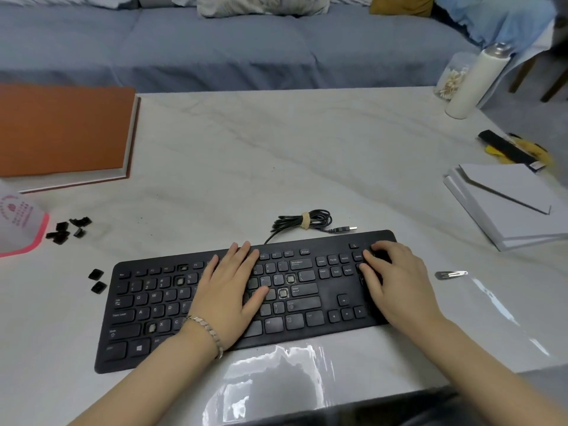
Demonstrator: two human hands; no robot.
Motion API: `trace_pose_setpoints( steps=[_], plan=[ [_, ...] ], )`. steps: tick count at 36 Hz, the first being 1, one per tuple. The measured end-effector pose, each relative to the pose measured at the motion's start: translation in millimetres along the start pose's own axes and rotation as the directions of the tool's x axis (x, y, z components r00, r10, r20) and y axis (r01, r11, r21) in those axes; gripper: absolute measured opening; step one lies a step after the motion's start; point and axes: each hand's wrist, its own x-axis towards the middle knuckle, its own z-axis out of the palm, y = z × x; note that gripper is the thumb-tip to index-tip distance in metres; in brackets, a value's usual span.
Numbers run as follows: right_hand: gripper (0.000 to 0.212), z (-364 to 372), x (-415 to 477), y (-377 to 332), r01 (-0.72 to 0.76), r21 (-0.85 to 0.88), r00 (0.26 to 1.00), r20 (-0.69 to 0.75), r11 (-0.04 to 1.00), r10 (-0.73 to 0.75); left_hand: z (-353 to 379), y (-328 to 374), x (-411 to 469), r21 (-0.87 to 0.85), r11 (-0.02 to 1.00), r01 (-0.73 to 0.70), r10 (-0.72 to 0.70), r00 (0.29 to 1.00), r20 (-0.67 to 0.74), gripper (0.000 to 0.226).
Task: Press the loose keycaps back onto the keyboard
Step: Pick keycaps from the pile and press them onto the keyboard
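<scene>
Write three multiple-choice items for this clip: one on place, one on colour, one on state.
1. Relative to the keyboard, the loose keycaps lie: A behind; B left; C right.
2. The book cover is: A orange; B green; C black.
3. The keyboard's cable is: A plugged in; B cut; C coiled and tied.
Answers: B, they sit off its left end; A, the cover shows orange; C, a band bundles it, plug lying free.
</scene>
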Motion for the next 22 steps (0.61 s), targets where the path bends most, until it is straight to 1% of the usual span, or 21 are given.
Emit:
trace_pose_setpoints(
  steps=[1,3,6,8,10,12,14,17,20,22],
  plan=[
    [0.016,-1,3,-6,-0.001,0.004,1.0,-0.003,1.0,0.001,-1,-3,-1,-0.014,1.0,-0.018,0.018,1.0,0.008,0.056],
    [0.014,-2,8,-23,0.03,0.043,1.0,0.0,0.999,-0.03,-5,-9,-4,-0.096,0.995,-0.037,0.037,0.999,0.003,0.052],
    [0.015,3,18,-55,0.175,0.092,0.982,0.061,0.98,-0.181,-15,-22,-15,-0.226,0.974,-0.03,0.015,0.998,-0.068,0.044],
    [0.02,12,26,-78,0.259,0.122,0.954,0.124,0.958,-0.273,-22,-36,-25,-0.276,0.961,0.011,-0.057,0.986,-0.158,0.038],
    [0.025,23,33,-100,0.305,0.181,0.928,0.165,0.935,-0.335,-30,-52,-35,-0.317,0.943,0.102,-0.18,0.957,-0.226,0.035],
    [0.03,35,39,-122,0.325,0.239,0.912,0.175,0.915,-0.37,-39,-69,-44,-0.34,0.917,0.207,-0.309,0.909,-0.28,0.033],
    [0.036,46,43,-141,0.344,0.256,0.898,0.193,0.903,-0.396,-46,-86,-53,-0.359,0.883,0.303,-0.419,0.853,-0.311,0.034],
    [0.042,61,48,-158,0.363,0.227,0.881,0.234,0.904,-0.412,-55,-112,-64,-0.38,0.834,0.401,-0.526,0.787,-0.324,0.037],
    [0.045,73,47,-163,0.366,0.163,0.877,0.268,0.916,-0.398,-62,-135,-69,-0.357,0.819,0.45,-0.555,0.78,-0.289,0.041],
    [0.046,79,43,-161,0.365,0.136,0.885,0.258,0.921,-0.389,-65,-146,-68,-0.333,0.81,0.482,-0.568,0.786,-0.244,0.044]
  ],
)
